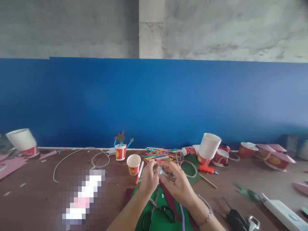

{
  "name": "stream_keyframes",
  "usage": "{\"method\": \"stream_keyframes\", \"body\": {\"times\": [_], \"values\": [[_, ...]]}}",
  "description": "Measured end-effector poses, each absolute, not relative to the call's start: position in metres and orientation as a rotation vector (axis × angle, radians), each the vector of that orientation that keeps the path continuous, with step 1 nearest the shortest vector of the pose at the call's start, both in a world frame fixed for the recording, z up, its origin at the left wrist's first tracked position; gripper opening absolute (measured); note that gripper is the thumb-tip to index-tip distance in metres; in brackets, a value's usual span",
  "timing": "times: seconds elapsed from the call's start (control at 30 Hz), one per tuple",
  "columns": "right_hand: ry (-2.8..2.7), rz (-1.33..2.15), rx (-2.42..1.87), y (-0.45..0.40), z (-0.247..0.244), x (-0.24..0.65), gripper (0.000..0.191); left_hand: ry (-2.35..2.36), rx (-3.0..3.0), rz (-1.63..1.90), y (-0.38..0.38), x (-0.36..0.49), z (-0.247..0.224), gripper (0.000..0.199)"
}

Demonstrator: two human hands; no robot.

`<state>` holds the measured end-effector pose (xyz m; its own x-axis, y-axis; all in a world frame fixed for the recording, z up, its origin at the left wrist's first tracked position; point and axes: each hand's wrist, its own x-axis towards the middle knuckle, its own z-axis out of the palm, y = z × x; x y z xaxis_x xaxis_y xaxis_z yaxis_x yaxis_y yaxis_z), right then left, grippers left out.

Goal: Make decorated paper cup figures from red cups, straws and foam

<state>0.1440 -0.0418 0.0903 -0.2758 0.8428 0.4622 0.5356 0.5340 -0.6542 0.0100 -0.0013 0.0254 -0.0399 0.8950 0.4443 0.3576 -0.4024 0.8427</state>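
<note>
"Hands first: what are yours doing?"

"Your left hand and right hand come together in the middle of the scene, above a green sheet. Your right hand has its fingers curled around a small clear, shiny thing, which sits between the two."

"Do you grip it with your left as well?"

"I cannot tell. Your left fingers are bent close to it, but the contact is hidden."

"And around you?"

"Scissors lie on the sheet, nearer you, with a purple strip to their right. Left of your hands, a red-capped white marker lies near an upright paper cup on the surface. Coloured sticks are heaped on the far side."
</note>
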Motion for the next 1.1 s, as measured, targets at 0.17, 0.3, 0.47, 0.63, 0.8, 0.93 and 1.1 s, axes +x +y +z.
{"method": "stream_keyframes", "body": {"times": [0.17, 0.3, 0.47, 0.63, 0.8, 0.93, 1.1], "values": [[-1.946, 0.410, -1.209, -0.032, 0.092, 0.153, 0.027, 1.223, 1.303, 1.364, 0.007, 0.011, 0.035, 0.015], [-1.952, 0.343, -1.210, -0.026, 0.093, 0.158, 0.029, 1.054, 1.153, 1.315, 0.007, 0.011, 0.035, 0.023], [-1.936, 0.327, -1.240, -0.026, 0.094, 0.160, 0.030, 0.941, 1.036, 1.292, 0.005, 0.010, 0.037, 0.025], [-1.929, 0.492, -1.227, -0.027, 0.096, 0.160, 0.027, 0.849, 0.968, 1.304, 0.005, 0.009, 0.037, 0.024], [-1.807, 0.697, -1.293, -0.021, 0.086, 0.160, 0.031, 0.821, 0.987, 1.242, 0.001, 0.013, 0.038, 0.028], [-1.756, 0.808, -1.300, -0.015, 0.075, 0.160, 0.027, 0.784, 1.016, 1.184, 0.000, 0.016, 0.040, 0.035], [-1.712, 0.877, -1.269, -0.014, 0.072, 0.159, 0.022, 0.830, 1.030, 1.198, -0.003, 0.018, 0.046, 0.038]]}}
